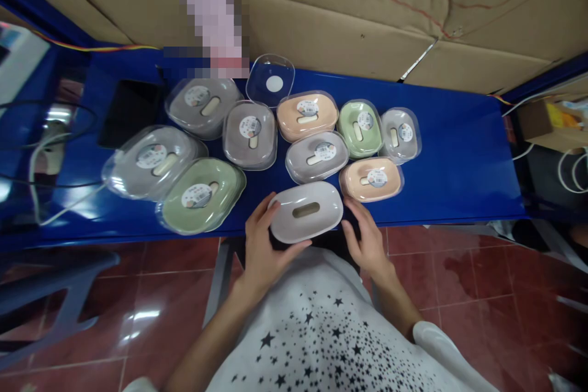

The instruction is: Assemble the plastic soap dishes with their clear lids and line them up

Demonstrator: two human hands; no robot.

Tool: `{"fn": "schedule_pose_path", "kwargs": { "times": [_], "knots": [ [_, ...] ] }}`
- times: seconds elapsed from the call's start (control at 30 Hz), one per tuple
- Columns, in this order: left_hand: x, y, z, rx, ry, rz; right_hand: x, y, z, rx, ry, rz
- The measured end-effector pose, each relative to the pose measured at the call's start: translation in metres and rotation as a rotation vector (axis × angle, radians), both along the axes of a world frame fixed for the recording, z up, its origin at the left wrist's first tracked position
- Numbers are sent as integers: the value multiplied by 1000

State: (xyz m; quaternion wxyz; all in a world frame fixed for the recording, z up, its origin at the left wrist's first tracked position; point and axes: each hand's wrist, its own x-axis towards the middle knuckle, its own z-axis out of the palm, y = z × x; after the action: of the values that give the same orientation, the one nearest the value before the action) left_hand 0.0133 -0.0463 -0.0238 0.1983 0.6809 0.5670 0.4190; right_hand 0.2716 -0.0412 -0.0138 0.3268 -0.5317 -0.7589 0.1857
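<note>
A pale grey oval plastic dish (285, 225) with a long slot in its middle is at the table's front edge, in front of my body. My left hand (266, 251) grips its left end, fingers along the far-left rim and thumb at the near rim. By the dish's right end is my right hand (365, 239), its fingers apart and curved; whether they touch the rim is unclear. Just behind stand a grey lidded container (298, 165) and a peach one (388, 179), both with round labels under clear lids.
More lidded containers stand on the blue table (459, 165): green ones (220, 187), grey ones and a peach one (287, 125). A clear lid (257, 82) lies at the back. A dark flat object (131, 113) and cables are at left. Cardboard (321, 24) lines the back.
</note>
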Motion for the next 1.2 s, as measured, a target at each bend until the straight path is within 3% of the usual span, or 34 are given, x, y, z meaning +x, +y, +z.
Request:
{"fn": "schedule_pose_path", "kwargs": {
  "times": [0.07, 0.27, 0.6, 0.93, 1.0, 1.1, 1.2],
  "knots": [
    [2, 1, 1, 2, 80, -11, 2, 1, 0, -12, -6, 23],
    [1, -1, 0, -6, 232, -45, -1, 16, 4, 70, -192, 266],
    [-12, -2, 2, 56, 352, -180, 1, 24, 10, 213, -317, 334],
    [-16, 11, 2, 127, 468, -306, 6, 28, 14, 191, -327, 392],
    [-17, 12, 3, 119, 467, -327, 8, 30, 25, 157, -339, 426],
    [-17, 14, 6, 87, 441, -344, 13, 46, 57, 186, -315, 482],
    [-16, 21, 10, 56, 395, -360, 5, 97, 97, 319, -267, 469]
  ]
}}
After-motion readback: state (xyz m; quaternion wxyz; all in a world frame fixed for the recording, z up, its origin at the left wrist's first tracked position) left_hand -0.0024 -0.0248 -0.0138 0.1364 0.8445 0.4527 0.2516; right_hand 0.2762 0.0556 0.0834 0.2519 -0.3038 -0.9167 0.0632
